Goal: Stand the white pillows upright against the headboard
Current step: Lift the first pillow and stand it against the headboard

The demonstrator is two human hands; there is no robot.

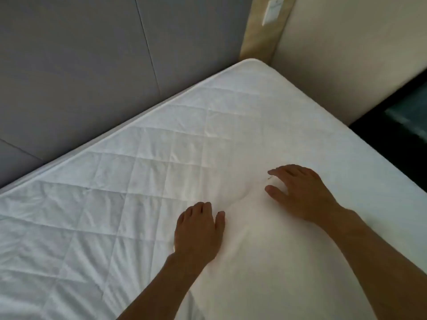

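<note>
A white pillow [265, 245] lies flat on the quilted white mattress [138, 172], reaching from the middle of the bed down to the frame's bottom edge. My left hand [196, 232] sits on the pillow's left edge with its fingers curled over it. My right hand [300, 192] holds the pillow's far corner, a lump of white fabric between thumb and fingers. The grey padded headboard [80, 65] runs along the mattress's far left side, well away from the pillow. No other pillow is in view.
A beige wall [335, 54] borders the mattress on the far right, with a light wooden strip [258, 35] and a white switch plate [272, 10] in the corner. A dark surface [404, 121] lies beyond the bed's right edge.
</note>
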